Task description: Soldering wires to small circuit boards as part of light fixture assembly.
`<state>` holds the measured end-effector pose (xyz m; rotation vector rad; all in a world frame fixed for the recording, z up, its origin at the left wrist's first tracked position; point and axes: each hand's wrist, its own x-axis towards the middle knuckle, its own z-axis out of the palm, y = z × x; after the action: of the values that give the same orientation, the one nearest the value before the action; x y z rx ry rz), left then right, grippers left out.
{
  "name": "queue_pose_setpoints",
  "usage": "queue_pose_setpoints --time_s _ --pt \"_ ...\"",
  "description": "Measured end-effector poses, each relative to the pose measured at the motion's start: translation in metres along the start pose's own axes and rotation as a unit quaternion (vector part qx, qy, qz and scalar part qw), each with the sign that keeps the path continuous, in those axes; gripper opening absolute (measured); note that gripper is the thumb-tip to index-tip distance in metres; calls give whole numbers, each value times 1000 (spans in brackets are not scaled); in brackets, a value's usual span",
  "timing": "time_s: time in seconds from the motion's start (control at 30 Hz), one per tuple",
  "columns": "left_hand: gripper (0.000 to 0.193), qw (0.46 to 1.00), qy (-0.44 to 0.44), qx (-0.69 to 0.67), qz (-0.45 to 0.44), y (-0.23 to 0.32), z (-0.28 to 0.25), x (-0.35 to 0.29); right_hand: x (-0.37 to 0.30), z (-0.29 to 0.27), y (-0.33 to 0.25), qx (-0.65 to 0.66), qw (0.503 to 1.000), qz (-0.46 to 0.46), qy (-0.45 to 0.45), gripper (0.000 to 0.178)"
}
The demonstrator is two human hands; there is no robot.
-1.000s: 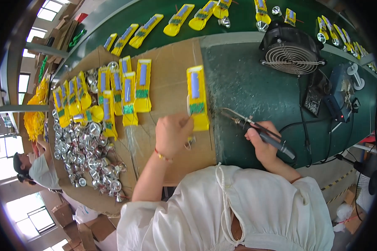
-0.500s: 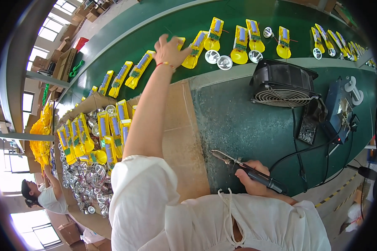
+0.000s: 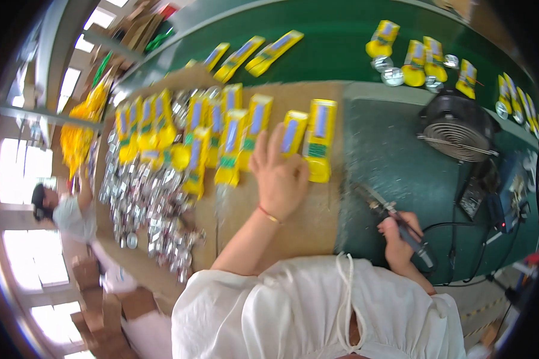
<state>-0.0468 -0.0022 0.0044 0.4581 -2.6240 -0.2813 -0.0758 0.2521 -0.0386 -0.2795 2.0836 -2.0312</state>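
My left hand is over the brown cardboard mat, thumb and forefinger closed at the lower end of a yellow flashlight housing, other fingers raised. That housing carries a blue-violet battery; my fingers cover its round end. Just right of it lies another yellow housing with a battery and green circuit board. My right hand grips a soldering iron by its dark handle, its tip pointing up and left over the green bench. Blur softens the details.
Several yellow housings and a heap of shiny reflectors lie at left. More housings line the green belt at the back. A black fan and a blue soldering station stand right. Another person works far left.
My left hand has come back from the belt to the mat, and two housings from the belt now lie there. The view has shifted left. My right hand keeps hold of the soldering iron.
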Motion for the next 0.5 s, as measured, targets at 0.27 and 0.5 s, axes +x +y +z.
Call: queue_pose_setpoints --time_s 0.27,0.5 --pt "34 993 48 -15 -107 -18 -66 -102 1 1 1 -41 997 -48 45 17" --pt "37 874 25 391 -287 -107 -106 -138 -6 6 2 -34 996 -75 32 15"
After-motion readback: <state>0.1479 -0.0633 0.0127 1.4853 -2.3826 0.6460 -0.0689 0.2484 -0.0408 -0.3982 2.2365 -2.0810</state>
